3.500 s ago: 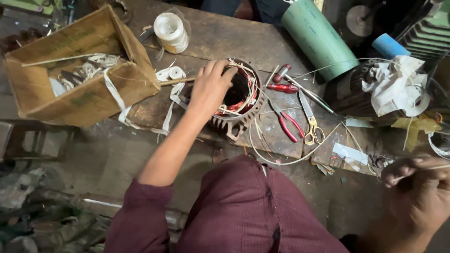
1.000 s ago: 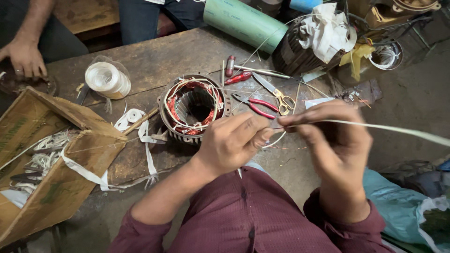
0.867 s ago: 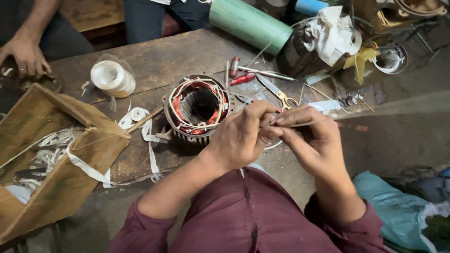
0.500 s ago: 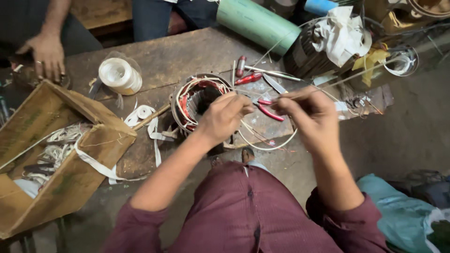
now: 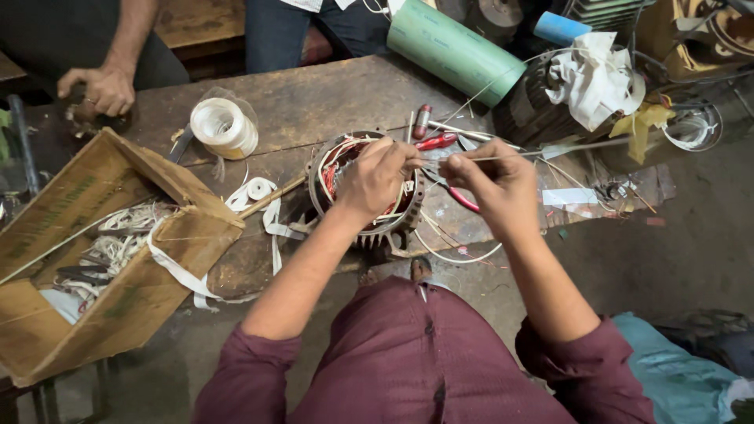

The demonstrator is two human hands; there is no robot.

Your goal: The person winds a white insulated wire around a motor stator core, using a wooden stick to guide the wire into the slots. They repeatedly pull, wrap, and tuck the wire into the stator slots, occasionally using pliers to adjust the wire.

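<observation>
Both hands are over the motor stator (image 5: 363, 188) now — half a second ago they were already closing in on it, a second ago they were held clear in front of the chest. Left hand (image 5: 375, 179) rests on the stator's rim, fingers pinched on a thin pale strand (image 5: 503, 155). Right hand (image 5: 496, 182) sits just beside it, fingers narrow and pinched on the same strand, which runs off to the right over the tabletop (image 5: 314, 102). Strand looks taut between the two grips (earlier it trailed loose), so my read is the work has moved from preparing the strand to lacing it at the windings.

Stator sits near the tabletop's front edge, red-handled pliers (image 5: 452, 192) just behind the right hand. Tape roll (image 5: 224, 126) and cardboard box (image 5: 102, 243) off to the left. Another person's hand (image 5: 98, 88) rests at the far-left corner, well apart.
</observation>
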